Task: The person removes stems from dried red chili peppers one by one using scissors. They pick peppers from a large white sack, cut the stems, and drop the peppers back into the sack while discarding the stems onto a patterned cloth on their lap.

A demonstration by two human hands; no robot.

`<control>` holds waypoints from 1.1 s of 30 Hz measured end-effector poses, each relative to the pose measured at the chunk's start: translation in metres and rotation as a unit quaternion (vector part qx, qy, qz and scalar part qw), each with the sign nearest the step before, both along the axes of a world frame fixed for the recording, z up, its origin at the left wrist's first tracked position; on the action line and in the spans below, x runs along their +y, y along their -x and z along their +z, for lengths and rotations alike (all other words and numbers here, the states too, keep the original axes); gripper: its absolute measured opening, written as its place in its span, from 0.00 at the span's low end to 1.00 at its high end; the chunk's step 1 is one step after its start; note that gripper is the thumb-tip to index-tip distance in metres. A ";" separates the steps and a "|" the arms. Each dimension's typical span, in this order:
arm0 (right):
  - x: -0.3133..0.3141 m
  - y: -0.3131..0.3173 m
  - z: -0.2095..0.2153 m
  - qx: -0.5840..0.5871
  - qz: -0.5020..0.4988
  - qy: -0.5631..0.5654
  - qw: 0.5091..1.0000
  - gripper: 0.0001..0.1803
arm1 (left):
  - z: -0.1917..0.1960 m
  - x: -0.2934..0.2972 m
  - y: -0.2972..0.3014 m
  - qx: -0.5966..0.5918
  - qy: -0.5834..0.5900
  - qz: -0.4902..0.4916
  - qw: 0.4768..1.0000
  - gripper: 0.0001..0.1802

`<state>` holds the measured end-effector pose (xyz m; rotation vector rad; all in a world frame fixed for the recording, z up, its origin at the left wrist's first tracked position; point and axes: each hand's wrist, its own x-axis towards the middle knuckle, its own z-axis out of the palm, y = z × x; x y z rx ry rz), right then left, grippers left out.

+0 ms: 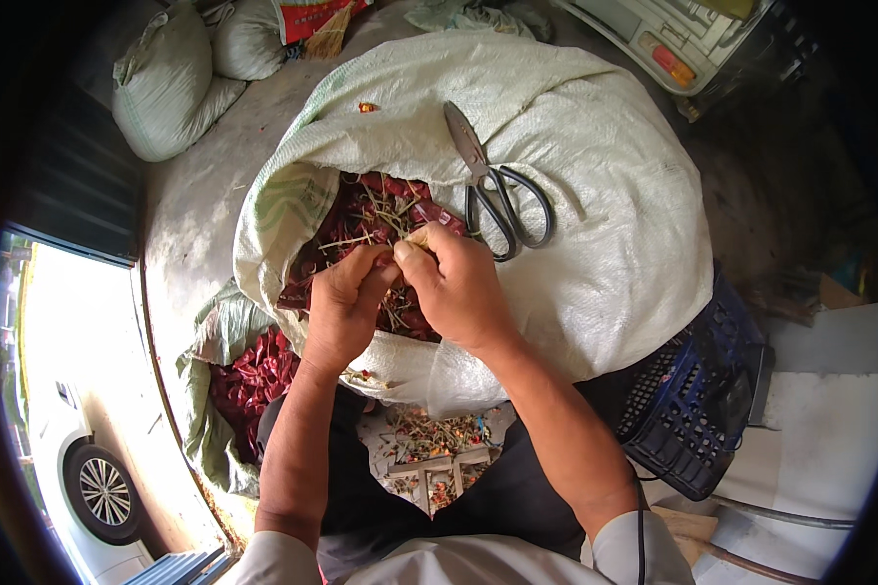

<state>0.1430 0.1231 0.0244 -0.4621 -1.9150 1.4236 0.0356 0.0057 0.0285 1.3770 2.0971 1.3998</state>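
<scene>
Dried red chilies (346, 210) with pale stems fill the mouth of a big white woven sack (595, 205) in front of me. My left hand (341, 302) and my right hand (458, 288) meet over that opening, thumbs and fingers pinched together. Between the fingertips shows a bit of a red chili (384, 259), mostly covered by the fingers. Black-handled scissors (493, 190) lie on top of the sack, just beyond my right hand, with their blades pointing away.
A greenish sack (205, 419) of red chilies stands at the lower left. Cut stems (429, 434) litter the floor between my legs. A dark blue plastic crate (693, 400) is at the right. Full white sacks (166, 93) stand at the far left, a vehicle (673, 44) at the far right.
</scene>
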 end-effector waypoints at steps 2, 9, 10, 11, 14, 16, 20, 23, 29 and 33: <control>-0.002 0.000 0.001 0.045 0.027 0.176 0.983 0.09 | -0.009 0.001 -0.001 -0.184 -0.057 -0.005 0.981 0.07; -0.005 0.007 0.012 0.149 0.104 0.484 0.856 0.10 | -0.008 0.011 0.011 -0.307 -0.113 0.051 0.944 0.08; 0.005 0.002 0.016 0.156 0.083 0.484 0.857 0.10 | -0.013 0.011 0.026 -0.334 -0.097 0.104 0.932 0.09; 0.018 -0.005 0.020 0.187 0.061 0.469 0.861 0.10 | -0.019 0.014 0.041 -0.330 -0.083 0.121 0.932 0.09; 0.039 -0.015 0.017 0.239 0.035 0.459 0.855 0.10 | -0.034 0.025 0.076 -0.024 0.068 0.177 0.982 0.09; 0.033 -0.013 0.020 0.178 0.060 0.462 0.867 0.10 | -0.067 0.024 0.105 0.233 0.146 0.171 0.946 0.12; 0.028 -0.015 0.018 0.139 0.084 0.465 0.870 0.07 | -0.072 0.020 0.138 0.222 0.132 0.199 0.945 0.20; 0.031 -0.017 0.017 0.142 0.078 0.480 0.862 0.06 | -0.066 0.034 0.133 0.225 0.237 0.174 0.929 0.19; 0.034 -0.018 0.022 0.132 0.105 0.517 0.839 0.06 | -0.082 0.022 0.145 0.264 0.204 0.085 0.939 0.10; 0.033 -0.017 0.020 0.110 0.125 0.492 0.854 0.10 | -0.063 0.013 0.128 0.295 0.210 0.098 0.927 0.07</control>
